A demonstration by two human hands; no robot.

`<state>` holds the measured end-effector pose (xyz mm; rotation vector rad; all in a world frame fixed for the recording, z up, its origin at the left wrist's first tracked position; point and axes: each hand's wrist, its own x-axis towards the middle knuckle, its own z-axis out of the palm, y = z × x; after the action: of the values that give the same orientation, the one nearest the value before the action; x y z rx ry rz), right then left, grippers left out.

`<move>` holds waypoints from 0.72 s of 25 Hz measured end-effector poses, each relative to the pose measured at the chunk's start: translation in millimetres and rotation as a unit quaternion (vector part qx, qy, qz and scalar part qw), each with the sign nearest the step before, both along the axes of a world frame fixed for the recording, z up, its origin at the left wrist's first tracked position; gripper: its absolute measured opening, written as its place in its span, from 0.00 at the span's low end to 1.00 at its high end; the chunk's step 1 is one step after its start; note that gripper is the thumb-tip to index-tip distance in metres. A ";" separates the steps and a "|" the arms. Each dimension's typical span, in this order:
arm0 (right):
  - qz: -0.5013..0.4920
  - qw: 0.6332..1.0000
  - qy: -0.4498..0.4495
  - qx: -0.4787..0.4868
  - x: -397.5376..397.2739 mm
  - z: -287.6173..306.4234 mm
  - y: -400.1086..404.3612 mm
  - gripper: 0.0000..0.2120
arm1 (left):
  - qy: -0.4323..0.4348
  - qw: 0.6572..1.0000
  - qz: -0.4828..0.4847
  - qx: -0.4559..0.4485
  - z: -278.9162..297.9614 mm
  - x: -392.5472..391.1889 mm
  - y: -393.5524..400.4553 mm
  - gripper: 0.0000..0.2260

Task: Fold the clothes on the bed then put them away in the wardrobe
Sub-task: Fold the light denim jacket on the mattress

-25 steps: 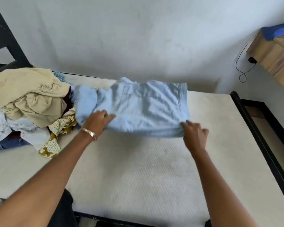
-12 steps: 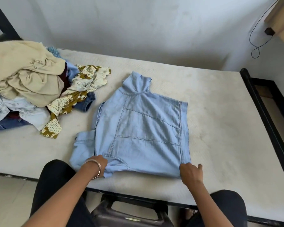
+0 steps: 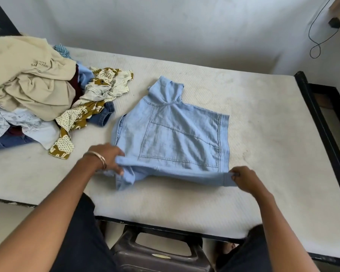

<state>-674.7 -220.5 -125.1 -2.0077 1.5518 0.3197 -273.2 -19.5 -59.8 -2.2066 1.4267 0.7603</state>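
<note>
A light blue denim shirt (image 3: pixel 177 134) lies back-up on the white mattress (image 3: pixel 263 118), collar pointing to the wall. My left hand (image 3: pixel 106 160), with a bangle at the wrist, grips the shirt's near left corner, where a sleeve is bunched under it. At the near right corner my right hand (image 3: pixel 243 178) pinches the hem. Both corners are raised a little off the mattress, so the near edge curls upward. A heap of unfolded clothes (image 3: pixel 28 91) sits at the left of the bed.
The heap holds a beige garment, a brown-and-cream patterned cloth (image 3: pixel 81 118) and dark jeans (image 3: pixel 104 116). A black bed frame (image 3: pixel 322 124) runs along the right side. A dark plastic stool (image 3: pixel 157 250) stands between my knees. A cable (image 3: pixel 316 42) hangs on the wall.
The shirt came down from the air and was laid flat on the mattress. Since half a second ago, both hands have lifted its near hem slightly and moved it away from me.
</note>
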 end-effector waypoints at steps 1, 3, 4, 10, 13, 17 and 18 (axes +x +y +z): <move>-0.026 0.999 -0.031 -0.028 7.2 0.9 -16.2 0.13 | -0.064 0.995 -0.029 -0.065 3.4 7.8 -18.4 0.14; -0.103 0.986 -0.100 -0.089 30.6 2.5 -40.8 0.15 | -0.223 0.938 -0.079 -0.254 -4.2 19.1 -59.5 0.08; -0.143 0.974 -0.131 -0.113 43.1 2.7 -45.2 0.16 | -0.281 0.899 -0.069 -0.329 -6.3 18.4 -75.8 0.10; -0.305 0.936 -0.158 -0.081 66.0 -45.3 -5.8 0.30 | -0.165 0.884 0.108 -0.424 -73.3 -42.2 -64.6 0.15; -0.352 0.912 -0.202 -0.054 43.4 -76.8 15.4 0.29 | -0.060 0.910 0.263 -0.314 -117.5 -60.6 -8.0 0.31; -0.345 0.894 -0.283 -0.047 27.0 -78.3 10.1 0.17 | 0.011 0.869 0.350 -0.350 -135.4 -31.6 6.8 0.25; -0.346 0.892 -0.288 -0.048 25.4 -76.3 6.8 0.16 | 0.055 0.845 0.373 -0.380 -130.1 -22.2 0.0 0.18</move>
<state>-649.4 -213.7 -201.4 -1.2917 1.7494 -0.5917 -295.3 -19.5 -189.9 -3.4911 0.9533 0.5873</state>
